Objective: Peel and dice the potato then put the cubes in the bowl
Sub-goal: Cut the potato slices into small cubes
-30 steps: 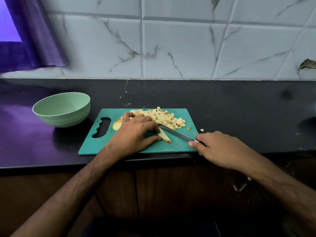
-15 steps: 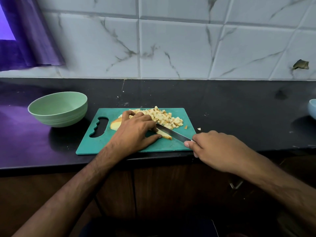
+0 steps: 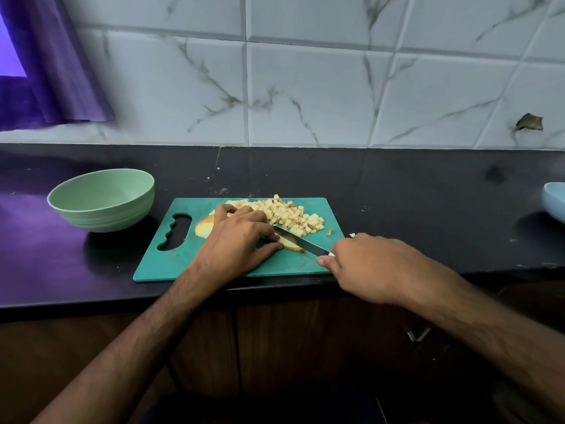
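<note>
While the teal cutting board (image 3: pixel 171 264) sits at the near edge of the bench (image 3: pixel 428 209), a hard stroke could slide it off. Far left, the green bowl (image 3: pixel 101 198) holds no cubes. The left hand (image 3: pixel 238 237), fingers curled, pins the remaining potato (image 3: pixel 204 229); the right hand (image 3: pixel 367 264) grips the knife (image 3: pixel 301 242), whose blade runs beside those fingertips and may nick them. Loose cubes (image 3: pixel 290 214) could scatter.

Two bare forearms, no sleeves in view, both w/ dark hair along the top. Left hand (image 3: pixel 237 240) and right hand (image 3: pixel 367 264): no gloves, rings, watch or bands seen. Left arm enters frame from approx. 7 o'clock, right arm from approx. 4 o'clock. Nails short, unpainted.
</note>
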Motion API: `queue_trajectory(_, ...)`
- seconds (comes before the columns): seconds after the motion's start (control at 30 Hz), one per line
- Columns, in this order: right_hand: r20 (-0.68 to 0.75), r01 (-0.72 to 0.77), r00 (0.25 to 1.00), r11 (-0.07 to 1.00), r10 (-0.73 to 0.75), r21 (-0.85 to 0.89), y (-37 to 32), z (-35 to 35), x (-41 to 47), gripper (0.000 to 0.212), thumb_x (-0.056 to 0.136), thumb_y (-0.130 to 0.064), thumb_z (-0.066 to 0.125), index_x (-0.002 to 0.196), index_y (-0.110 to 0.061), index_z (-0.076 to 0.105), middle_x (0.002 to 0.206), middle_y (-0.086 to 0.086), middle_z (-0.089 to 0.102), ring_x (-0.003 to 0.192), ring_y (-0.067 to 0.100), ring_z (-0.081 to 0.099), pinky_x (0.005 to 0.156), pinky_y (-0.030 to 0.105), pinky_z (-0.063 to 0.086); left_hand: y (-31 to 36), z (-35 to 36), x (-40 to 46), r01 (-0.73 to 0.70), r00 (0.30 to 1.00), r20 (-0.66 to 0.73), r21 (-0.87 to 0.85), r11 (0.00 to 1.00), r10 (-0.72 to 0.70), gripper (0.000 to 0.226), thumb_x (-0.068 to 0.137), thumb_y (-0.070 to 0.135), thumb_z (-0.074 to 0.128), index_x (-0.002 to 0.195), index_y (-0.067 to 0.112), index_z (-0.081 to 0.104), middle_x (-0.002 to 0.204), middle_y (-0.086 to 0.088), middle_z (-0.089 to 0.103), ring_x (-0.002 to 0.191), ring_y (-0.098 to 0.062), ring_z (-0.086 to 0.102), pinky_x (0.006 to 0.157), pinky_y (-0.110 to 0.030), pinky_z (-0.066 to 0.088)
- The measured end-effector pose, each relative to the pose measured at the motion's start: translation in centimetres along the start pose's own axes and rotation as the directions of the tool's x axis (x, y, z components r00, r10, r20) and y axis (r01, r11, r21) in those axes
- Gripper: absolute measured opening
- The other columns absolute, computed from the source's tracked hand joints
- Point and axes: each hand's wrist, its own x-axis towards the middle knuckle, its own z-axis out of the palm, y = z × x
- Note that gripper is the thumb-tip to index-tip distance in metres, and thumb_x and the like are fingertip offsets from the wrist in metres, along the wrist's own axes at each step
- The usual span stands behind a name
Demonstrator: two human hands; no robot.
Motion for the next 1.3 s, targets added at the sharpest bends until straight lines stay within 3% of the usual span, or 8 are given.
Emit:
queue_trajectory(0.3, 0.172, -0.051, 0.985, 0.994, 0.033, 0.100, 0.2, -2.5, 1.6, 0.048, 0.109, -0.049, 0.033, 0.097, -0.006, 0.050, 0.094, 0.016, 0.059, 0.051, 0.021, 0.062, 0.039, 0.024, 0.050, -0.1, 0.0, 0.0, -0.001, 1.000, 0.009, 0.012, 1.000, 0.001, 0.030, 0.087, 0.055, 0.060, 0.086, 0.030, 0.077, 0.094, 0.016, 0.070, 0.096, -0.010, 0.060, 0.095, -0.042, 0.031)
queue_trajectory(0.6, -0.014, 0.038, 0.999, 0.992, -0.036, 0.120, -0.1, 1.9, -0.1, 0.039, 0.109, -0.048, 0.031, 0.082, -0.023, 0.046, 0.084, -0.002, 0.055, 0.072, 0.009, 0.055, 0.055, 0.028, 0.035, 0.2, -0.3, 0.0, 0.001, 1.000, 0.016, 0.046, 0.999, -0.002, 0.032, 0.087, 0.055, 0.060, 0.087, 0.028, 0.077, 0.094, 0.014, 0.069, 0.095, -0.014, 0.061, 0.095, -0.047, 0.035)
queue_trajectory(0.7, -0.034, 0.016, 0.999, 0.991, -0.012, 0.133, 0.7, 3.2, -1.6, 0.041, 0.108, -0.051, 0.029, 0.082, -0.025, 0.048, 0.084, -0.003, 0.057, 0.068, 0.009, 0.056, 0.054, 0.027, 0.036, 0.1, -0.2, 0.0, 0.001, 1.000, 0.013, 0.043, 0.999, -0.002, 0.032, 0.087, 0.056, 0.060, 0.086, 0.028, 0.076, 0.094, 0.015, 0.069, 0.095, -0.014, 0.061, 0.094, -0.048, 0.036)
queue_trajectory(0.83, -0.079, 0.005, 0.997, 0.999, -0.001, 0.054, 1.4, 4.3, -4.0, 0.041, 0.108, -0.052, 0.023, 0.077, -0.030, 0.037, 0.077, -0.006, 0.053, 0.062, 0.007, 0.051, 0.052, 0.023, 0.034, -0.1, 0.0, 0.0, 0.005, 1.000, 0.020, 0.025, 1.000, -0.006, 0.032, 0.088, 0.056, 0.059, 0.089, 0.028, 0.076, 0.098, 0.015, 0.069, 0.099, -0.012, 0.060, 0.097, -0.046, 0.034)
queue_trajectory(0.93, -0.121, -0.003, 0.993, 1.000, 0.001, -0.019, 1.5, 4.0, -3.6, 0.040, 0.108, -0.053, 0.021, 0.082, -0.029, 0.039, 0.075, -0.008, 0.048, 0.060, 0.005, 0.048, 0.051, 0.023, 0.032, -0.3, 0.0, 0.0, 0.003, 1.000, 0.013, 0.003, 1.000, -0.003, 0.031, 0.088, 0.055, 0.061, 0.090, 0.028, 0.076, 0.097, 0.016, 0.069, 0.099, -0.010, 0.060, 0.097, -0.042, 0.031)
queue_trajectory(1.13, -0.120, 0.017, 0.993, 1.000, -0.017, -0.003, 1.3, 3.0, 0.0, 0.041, 0.108, -0.052, 0.023, 0.085, -0.026, 0.044, 0.083, -0.006, 0.051, 0.067, 0.006, 0.049, 0.054, 0.027, 0.032, -0.2, -0.1, 0.0, -0.001, 1.000, 0.021, -0.006, 1.000, 0.001, 0.024, 0.088, 0.052, 0.065, 0.092, 0.031, 0.076, 0.099, 0.016, 0.069, 0.100, -0.009, 0.059, 0.097, -0.040, 0.029)
queue_trajectory(1.3, -0.102, 0.029, 0.995, 0.999, -0.025, 0.045, 0.3, 2.6, 2.5, 0.041, 0.108, -0.052, 0.026, 0.091, -0.023, 0.050, 0.085, -0.004, 0.054, 0.076, 0.008, 0.054, 0.066, 0.033, 0.042, -0.2, -0.1, 0.0, -0.004, 0.999, 0.050, 0.008, 1.000, 0.003, 0.028, 0.089, 0.053, 0.059, 0.095, 0.030, 0.073, 0.102, 0.015, 0.069, 0.102, -0.011, 0.059, 0.096, -0.039, 0.029)
